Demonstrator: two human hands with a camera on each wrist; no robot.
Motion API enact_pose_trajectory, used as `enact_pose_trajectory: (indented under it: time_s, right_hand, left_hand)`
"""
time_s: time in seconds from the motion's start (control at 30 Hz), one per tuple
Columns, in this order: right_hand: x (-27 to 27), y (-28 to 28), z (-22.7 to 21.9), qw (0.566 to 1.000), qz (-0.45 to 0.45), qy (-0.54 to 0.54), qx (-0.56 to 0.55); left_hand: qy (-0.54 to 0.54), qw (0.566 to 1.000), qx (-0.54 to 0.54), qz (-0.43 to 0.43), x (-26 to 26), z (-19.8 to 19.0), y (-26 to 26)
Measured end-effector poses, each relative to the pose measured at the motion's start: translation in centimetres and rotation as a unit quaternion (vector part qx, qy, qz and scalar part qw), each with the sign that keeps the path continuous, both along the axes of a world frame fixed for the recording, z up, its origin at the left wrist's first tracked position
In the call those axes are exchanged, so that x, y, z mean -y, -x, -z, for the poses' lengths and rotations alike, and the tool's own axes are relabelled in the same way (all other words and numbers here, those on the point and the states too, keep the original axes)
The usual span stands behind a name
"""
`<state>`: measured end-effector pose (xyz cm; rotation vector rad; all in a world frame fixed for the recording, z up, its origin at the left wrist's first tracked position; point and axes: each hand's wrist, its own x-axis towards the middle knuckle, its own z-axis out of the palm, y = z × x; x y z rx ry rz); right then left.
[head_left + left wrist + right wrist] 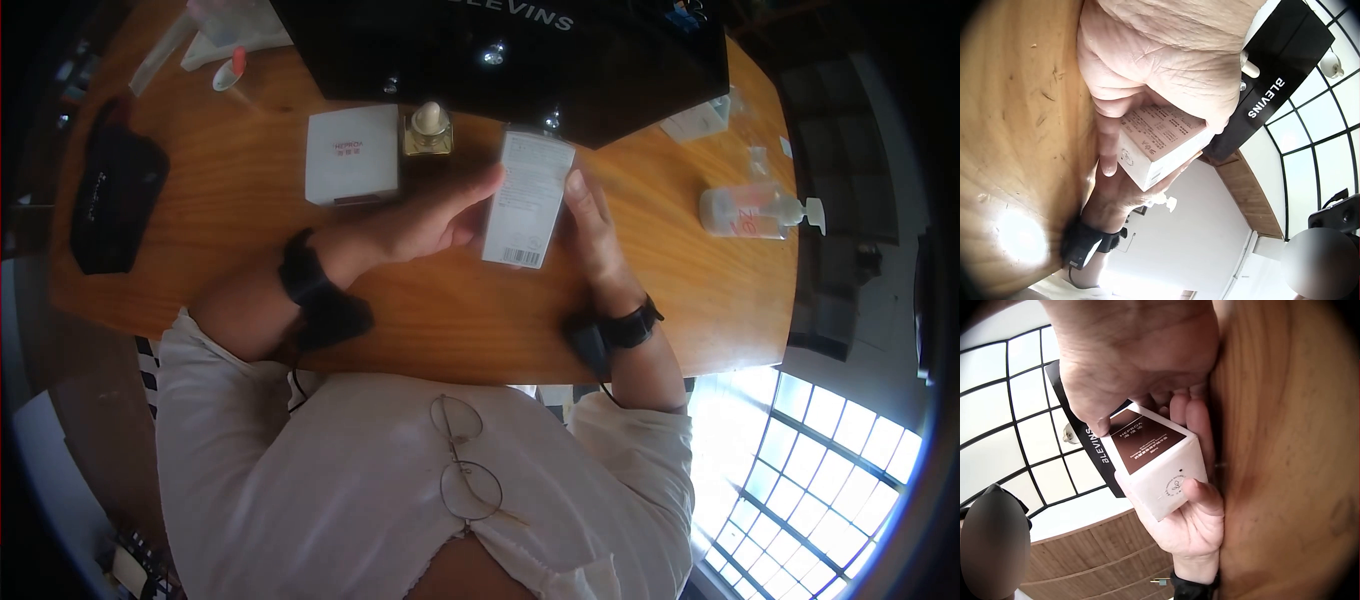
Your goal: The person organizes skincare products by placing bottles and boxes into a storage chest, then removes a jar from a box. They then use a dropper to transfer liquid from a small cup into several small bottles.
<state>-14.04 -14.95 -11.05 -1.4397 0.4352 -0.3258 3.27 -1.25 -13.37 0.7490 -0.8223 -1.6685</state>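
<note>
A white box (528,195) with small print and a barcode is held between both hands above the wooden table. The left hand (425,222) grips its left side, thumb near the upper edge; the right hand (597,232) grips the right side. In the left wrist view the box (1163,140) shows a printed pinkish side, with the left hand (1166,56) curled over it. The right wrist view shows a brown label on the box (1166,481), the right hand (1141,356) around its far end and the left fingertips under its near end.
Left of the hands stand a white square box (350,155) and a small dropper bottle (428,130). A large black box (510,60) lies beyond. A pump bottle (745,210) is at right, a black pouch (115,190) at far left, a white spoon (228,76) at upper left.
</note>
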Motion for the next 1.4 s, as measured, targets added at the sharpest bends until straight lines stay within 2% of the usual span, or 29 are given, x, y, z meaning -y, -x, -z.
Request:
enact_pose_trajectory:
  time_s: [0.83, 1.03, 1.23, 1.4]
  right_hand:
    - [0.1, 0.2, -0.7, 0.999, -0.010, 0.020, -0.027]
    - [-0.4, 0.1, -1.3, 0.999, 0.001, -0.007, -0.035]
    - [0.3, 0.4, -0.3, 0.999, -0.021, -0.003, -0.033]
    - [-0.1, -0.1, -0.7, 1.000, -0.007, 0.018, -0.005]
  left_hand:
    - [0.006, 1.000, 0.016, 0.003, 0.1, -0.3, 0.0]
    - [0.008, 1.000, 0.011, 0.007, 0.0, -0.3, 0.0]
    - [0.002, 1.000, 0.021, -0.005, 0.0, -0.3, 0.1]
    - [0.004, 1.000, 0.022, 0.001, 0.0, -0.3, 0.0]
